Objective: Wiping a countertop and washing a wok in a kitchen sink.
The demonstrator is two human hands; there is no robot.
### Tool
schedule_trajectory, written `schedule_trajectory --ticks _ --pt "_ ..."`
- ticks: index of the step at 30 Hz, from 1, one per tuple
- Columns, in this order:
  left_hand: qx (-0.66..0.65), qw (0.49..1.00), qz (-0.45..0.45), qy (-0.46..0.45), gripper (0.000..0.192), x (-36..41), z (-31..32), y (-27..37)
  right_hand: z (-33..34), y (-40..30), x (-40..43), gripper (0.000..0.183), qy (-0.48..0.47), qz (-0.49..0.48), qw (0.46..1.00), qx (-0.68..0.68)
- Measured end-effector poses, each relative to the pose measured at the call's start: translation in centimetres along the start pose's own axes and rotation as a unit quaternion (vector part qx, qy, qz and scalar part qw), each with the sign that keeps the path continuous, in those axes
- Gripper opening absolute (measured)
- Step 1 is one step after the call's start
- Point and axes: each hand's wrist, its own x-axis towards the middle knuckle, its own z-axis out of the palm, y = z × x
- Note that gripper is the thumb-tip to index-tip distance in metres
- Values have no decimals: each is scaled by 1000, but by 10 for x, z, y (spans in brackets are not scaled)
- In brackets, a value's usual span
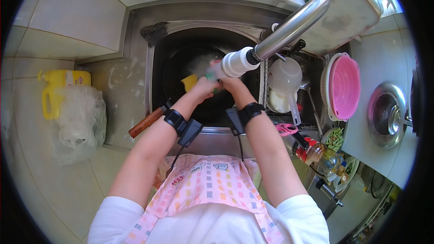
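Both hands are close together under the faucet, over a dark wok point(179, 108) in the sink. My left hand point(204, 87) has its fingers curled around a small green and pink item point(211, 74), blurred by water and partly covered, so its kind is unclear. My right hand point(231, 82) meets it from the other side; its fingers are largely hidden behind the white faucet nozzle point(237, 62). A yellow sponge point(189, 82) shows just left of my left hand; whether it is touched is unclear. The wok's wooden handle point(146, 122) sticks out over the sink's left rim.
The metal faucet spout point(293, 25) slants in from upper right. At right, a rack holds a translucent ladle point(285, 73), pink-handled scissors point(287, 129) and a slotted spoon point(312, 98). Pink colander point(345, 86) stands beyond. Left are a dark scouring pad point(153, 33) and yellow jug point(51, 89).
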Motion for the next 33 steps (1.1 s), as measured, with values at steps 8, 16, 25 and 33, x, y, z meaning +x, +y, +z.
schedule_trajectory --ticks 8,16,25,33 --pt "-605 689 -287 -279 26 -38 -12 38 -7 -83 -58 44 -236 24 799 552" --pt "-250 903 -287 -198 8 -23 1 56 7 -15 -3 23 47 -130 979 149" --pt "434 890 61 -122 26 -5 25 -14 1 -59 -61 18 113 3 994 4" --pt "488 871 63 6 38 -50 45 22 -15 -19 -74 25 189 24 982 5"
